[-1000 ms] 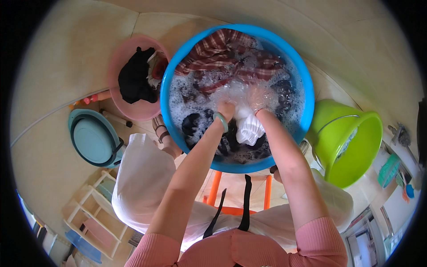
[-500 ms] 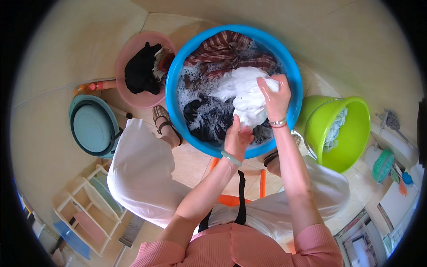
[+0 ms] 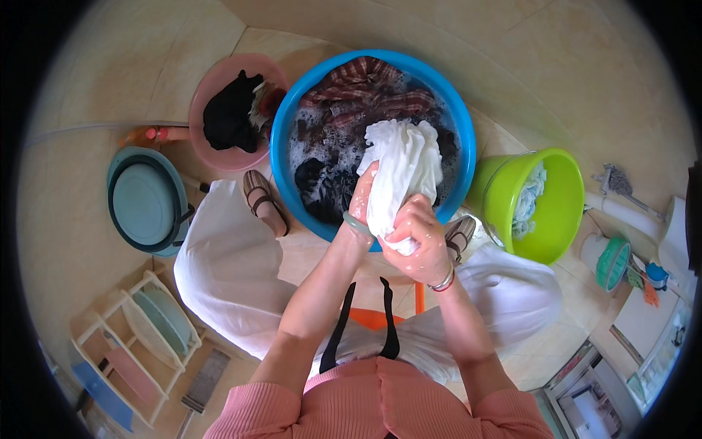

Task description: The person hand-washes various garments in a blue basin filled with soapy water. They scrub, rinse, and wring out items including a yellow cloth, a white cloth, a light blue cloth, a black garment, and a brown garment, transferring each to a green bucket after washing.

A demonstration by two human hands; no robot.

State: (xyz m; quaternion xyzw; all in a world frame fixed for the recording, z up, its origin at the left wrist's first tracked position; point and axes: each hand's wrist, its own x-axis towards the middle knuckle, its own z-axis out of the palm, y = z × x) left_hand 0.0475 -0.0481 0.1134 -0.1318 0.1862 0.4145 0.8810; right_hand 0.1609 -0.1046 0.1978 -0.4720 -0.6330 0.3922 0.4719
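Observation:
A wet, bunched white cloth (image 3: pixel 404 157) is held up over the near side of a blue basin (image 3: pixel 281 164). My right hand (image 3: pixel 418 235) is closed round its lower end, fingers wrapped in a fist. On the cloth's left side my left hand (image 3: pixel 361 196) grips it, its fingers mostly hidden behind the folds. Soapy water (image 3: pixel 340 139) fills the basin under the cloth. Soaking there are a reddish-brown plaid garment (image 3: pixel 365 77) on the far side and dark clothing (image 3: pixel 322 190) nearer on the left.
Left of the basin stands a pink basin (image 3: pixel 201 150) holding black clothing (image 3: pixel 232 110). A teal basin (image 3: pixel 146 205) leans by the left wall, above a cream rack (image 3: pixel 142 344). On the right a tilted lime-green bucket (image 3: pixel 559 227) contains pale blue cloth (image 3: pixel 528 201).
Both hands have drawn the white cloth toward me, bunching it into an upright bundle. My right hand has moved down and closed round its near end; my left hand has shifted up and left.

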